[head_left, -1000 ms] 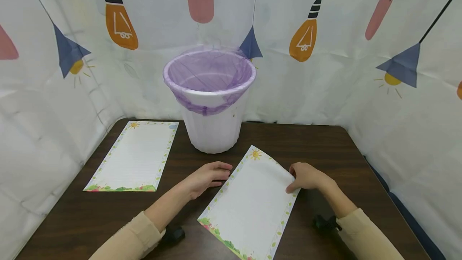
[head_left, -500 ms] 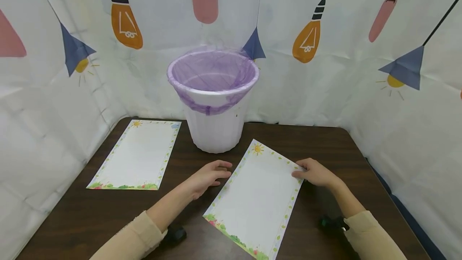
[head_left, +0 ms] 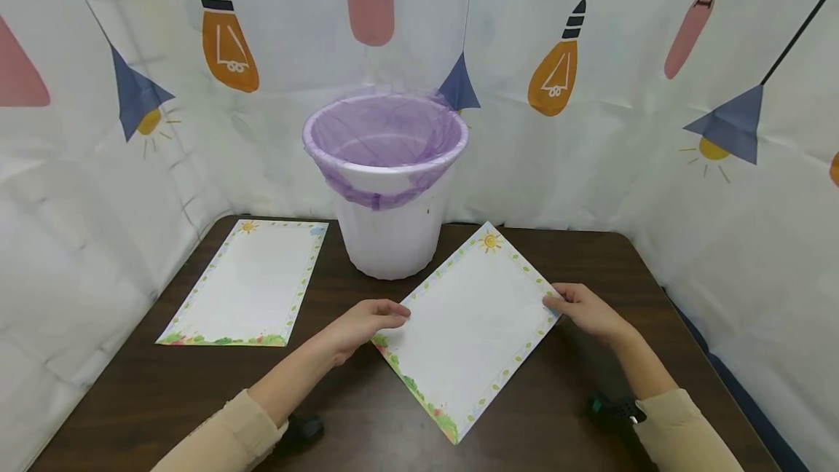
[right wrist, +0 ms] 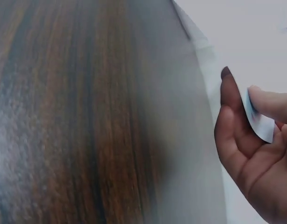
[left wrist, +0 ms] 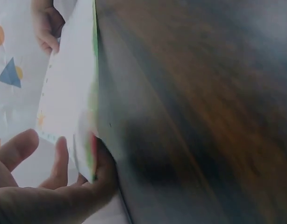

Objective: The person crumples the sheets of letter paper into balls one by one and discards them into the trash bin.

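Note:
A sheet of letter paper (head_left: pixel 472 326) with a leafy border and a sun in its top corner is held tilted above the table. My right hand (head_left: pixel 590 312) pinches its right corner, thumb on top and fingers beneath, as the right wrist view shows at the paper corner (right wrist: pixel 260 122). At the left corner, my left hand (head_left: pixel 363 325) holds the sheet; in the left wrist view the paper (left wrist: pixel 71 74) passes between its fingers (left wrist: pixel 106 170). A second, matching sheet (head_left: pixel 245 282) lies flat at the table's left.
A white bin (head_left: pixel 390 239) with a purple liner bag (head_left: pixel 387 130) stands at the back of the dark wooden table (head_left: pixel 367 414). Cloth with printed lamps (head_left: pixel 553 79) hangs behind the table and on both sides.
The held sheet has turned clockwise, its lower end lifting and swinging left, its sun corner moving up and right. My left hand has come onto its left corner; the right hand moved slightly right.

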Action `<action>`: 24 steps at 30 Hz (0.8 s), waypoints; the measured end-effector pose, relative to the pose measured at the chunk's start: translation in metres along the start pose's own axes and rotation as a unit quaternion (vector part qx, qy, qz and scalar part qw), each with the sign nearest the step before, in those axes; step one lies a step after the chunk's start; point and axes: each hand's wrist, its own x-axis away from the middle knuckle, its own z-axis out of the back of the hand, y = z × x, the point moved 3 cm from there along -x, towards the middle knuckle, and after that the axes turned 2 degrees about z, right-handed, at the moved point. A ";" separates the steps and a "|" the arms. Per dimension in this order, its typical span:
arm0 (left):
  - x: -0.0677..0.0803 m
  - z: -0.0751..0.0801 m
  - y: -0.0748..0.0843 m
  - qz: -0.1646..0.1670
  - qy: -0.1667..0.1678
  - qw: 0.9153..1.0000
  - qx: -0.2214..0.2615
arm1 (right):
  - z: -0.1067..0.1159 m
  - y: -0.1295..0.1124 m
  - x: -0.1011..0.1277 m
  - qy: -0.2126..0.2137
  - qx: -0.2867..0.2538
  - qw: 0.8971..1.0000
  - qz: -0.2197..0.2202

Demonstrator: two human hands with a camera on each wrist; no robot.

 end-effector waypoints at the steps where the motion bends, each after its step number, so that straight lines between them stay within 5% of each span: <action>1: 0.001 0.002 0.000 -0.004 -0.001 1.000 0.007 | 0.001 -0.001 0.001 0.008 -0.005 1.000 -0.002; 9: 0.011 0.014 -0.002 -0.031 0.003 0.994 0.107 | 0.001 -0.004 0.002 0.044 -0.071 0.996 -0.017; 17: 0.012 0.018 0.001 -0.060 0.044 0.988 0.138 | -0.005 -0.007 -0.001 0.035 -0.063 0.997 -0.032; 24: 0.011 0.022 0.001 -0.068 0.064 0.983 0.159 | -0.005 -0.014 -0.002 0.014 -0.080 0.996 0.029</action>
